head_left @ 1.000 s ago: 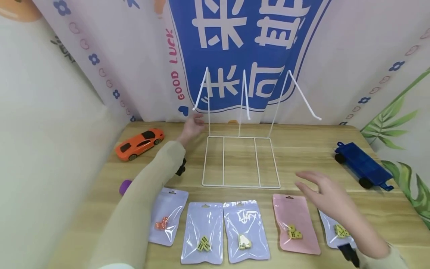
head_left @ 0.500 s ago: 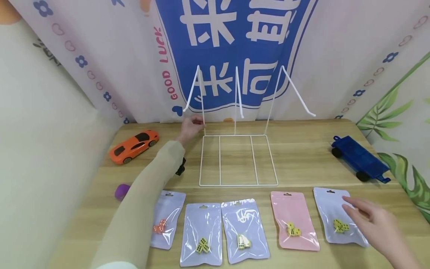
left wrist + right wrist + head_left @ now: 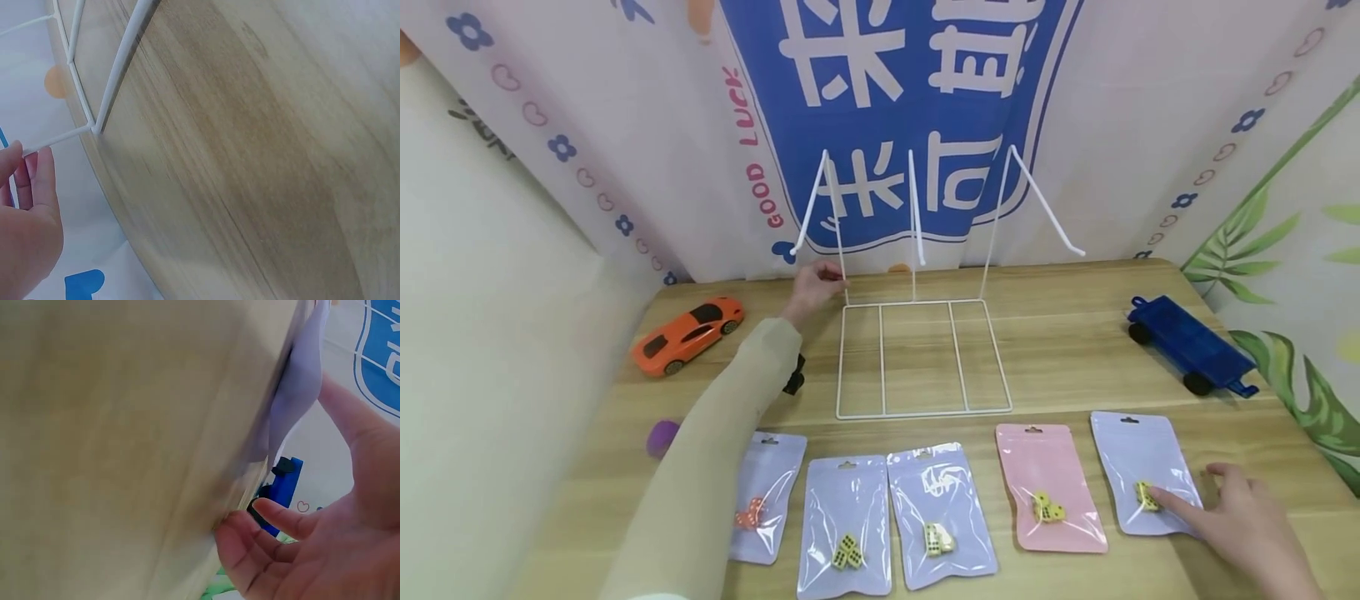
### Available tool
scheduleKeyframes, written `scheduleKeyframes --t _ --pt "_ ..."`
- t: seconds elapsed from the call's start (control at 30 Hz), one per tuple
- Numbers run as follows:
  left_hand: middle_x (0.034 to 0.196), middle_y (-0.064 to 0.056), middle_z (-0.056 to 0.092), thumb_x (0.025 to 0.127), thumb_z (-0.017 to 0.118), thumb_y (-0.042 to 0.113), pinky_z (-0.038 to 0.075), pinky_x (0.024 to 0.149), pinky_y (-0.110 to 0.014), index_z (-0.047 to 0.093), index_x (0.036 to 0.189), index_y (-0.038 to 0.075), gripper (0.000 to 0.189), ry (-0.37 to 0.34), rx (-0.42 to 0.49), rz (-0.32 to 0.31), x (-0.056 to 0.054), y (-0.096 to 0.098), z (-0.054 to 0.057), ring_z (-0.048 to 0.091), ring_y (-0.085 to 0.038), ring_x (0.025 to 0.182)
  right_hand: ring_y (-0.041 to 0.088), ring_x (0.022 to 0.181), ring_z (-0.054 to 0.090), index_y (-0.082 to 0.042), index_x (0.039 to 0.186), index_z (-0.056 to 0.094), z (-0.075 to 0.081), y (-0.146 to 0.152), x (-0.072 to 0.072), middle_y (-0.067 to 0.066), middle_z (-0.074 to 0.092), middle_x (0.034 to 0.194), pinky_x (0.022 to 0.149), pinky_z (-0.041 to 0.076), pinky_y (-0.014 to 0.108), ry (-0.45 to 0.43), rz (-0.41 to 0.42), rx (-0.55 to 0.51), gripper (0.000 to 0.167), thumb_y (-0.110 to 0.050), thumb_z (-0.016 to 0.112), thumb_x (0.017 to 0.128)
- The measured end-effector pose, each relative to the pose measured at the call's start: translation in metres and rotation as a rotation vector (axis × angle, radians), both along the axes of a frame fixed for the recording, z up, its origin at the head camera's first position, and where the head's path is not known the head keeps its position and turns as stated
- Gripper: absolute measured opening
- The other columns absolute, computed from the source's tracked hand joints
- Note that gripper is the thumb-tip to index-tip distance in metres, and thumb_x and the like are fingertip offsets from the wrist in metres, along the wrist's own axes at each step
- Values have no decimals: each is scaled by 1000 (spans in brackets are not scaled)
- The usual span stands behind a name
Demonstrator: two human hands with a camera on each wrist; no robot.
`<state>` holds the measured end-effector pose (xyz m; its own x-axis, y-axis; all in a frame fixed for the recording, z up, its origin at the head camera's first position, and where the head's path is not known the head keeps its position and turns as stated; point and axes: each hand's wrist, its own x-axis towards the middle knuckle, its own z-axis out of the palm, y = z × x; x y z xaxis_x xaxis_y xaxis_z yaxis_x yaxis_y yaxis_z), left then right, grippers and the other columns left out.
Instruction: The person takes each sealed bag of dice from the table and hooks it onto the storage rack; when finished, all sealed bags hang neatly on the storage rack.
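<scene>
A white wire rack [image 3: 925,414] with three arms stands mid-table. My left hand [image 3: 815,290] pinches its back left upright; the left wrist view shows thumb and fingers of the left hand [image 3: 31,231] round the thin white bar. At the right, my right hand [image 3: 1247,521] is at the lower right edge of a pale lilac zip bag [image 3: 1138,450]. The thumb lies over the bag near its yellow dice [image 3: 1145,495], and the fingers are spread beside it. In the right wrist view, the bag [image 3: 300,381] lies beyond the thumb, with the fingertips low at the tabletop.
A pink bag [image 3: 1037,467] of yellow dice lies left of the lilac one. Further left are more lilac bags, one [image 3: 767,479] partly under my left sleeve. An orange toy car [image 3: 688,336], a purple object [image 3: 662,438] and a blue toy trailer [image 3: 1187,346] lie around.
My left hand has closed on the rack's upright. My right hand has moved right and down from above the pink bag's side to the far right bag's lower edge. The view has shifted slightly.
</scene>
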<state>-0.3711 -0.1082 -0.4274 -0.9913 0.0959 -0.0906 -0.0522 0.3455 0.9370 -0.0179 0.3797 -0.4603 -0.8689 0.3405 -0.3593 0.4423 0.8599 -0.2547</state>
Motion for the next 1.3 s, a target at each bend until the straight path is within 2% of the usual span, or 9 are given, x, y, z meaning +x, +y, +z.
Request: scheduleKeyframes --t 0.23,0.43,0.57,0.67,0.73,0.83,0.97,1.13,1.3 --pt "104 -13 62 88 66 -4 56 85 -29 58 110 -6 23 25 -24 -32 -2 -3 -3 56 -10 83 54 105 57 25 139 15 2 4 -10 51 44 122 77 53 50 2 15 -251 109 -53 69 86" --pt "99 -8 61 88 66 -2 54 78 -20 59 106 -2 20 14 -49 -39 -3 -4 -5 56 -12 85 9 89 60 22 135 35 6 6 -8 29 65 112 70 48 20 99 -31 -408 78 -36 65 93" --pt "101 -8 61 88 66 -2 55 80 -22 59 107 -2 20 18 -71 -50 -4 -3 -4 56 -12 86 -6 76 60 -10 117 63 28 -1 -6 -14 69 91 65 52 16 347 -143 -748 21 -20 54 101" --pt "100 -7 60 88 66 -3 56 85 -27 58 108 -3 21 21 -65 -51 -3 -2 -2 56 -11 85 -2 85 69 -29 109 64 57 -17 -12 -18 73 96 68 57 15 591 -61 -1048 32 -2 49 101" --pt "99 -7 60 87 66 -4 56 88 -30 58 108 -4 22 18 -48 -48 -3 -2 -1 56 -10 84 1 90 71 -21 116 64 81 -32 -19 -12 74 103 72 57 14 691 47 -1128 36 5 48 99" --pt "99 -6 60 87 66 -4 56 93 -34 58 106 -2 21 0 -30 -41 -3 -3 -1 56 -10 84 2 91 71 -16 119 64 116 -55 -30 -10 75 105 71 58 15 733 154 -1034 34 6 51 97" --pt "100 -5 60 88 65 -5 55 97 -37 57 104 2 19 -36 1 -25 -4 -9 -4 57 -11 86 4 83 72 -19 114 65 147 -82 -51 -12 75 96 68 58 17 651 213 -826 26 -2 58 96" --pt "100 -5 60 89 64 -4 54 95 -36 57 107 0 20 -25 1 -41 -5 -10 -5 56 -12 87 3 82 71 -22 113 60 158 -100 -75 -18 73 92 69 58 17 535 222 -717 16 -15 58 99" --pt "99 -3 59 91 64 -2 54 92 -32 56 115 -5 27 -15 -10 -53 -4 -5 0 55 -11 88 0 85 70 -19 116 56 155 -101 -86 -20 71 95 73 57 14 530 190 -742 16 -20 57 100"
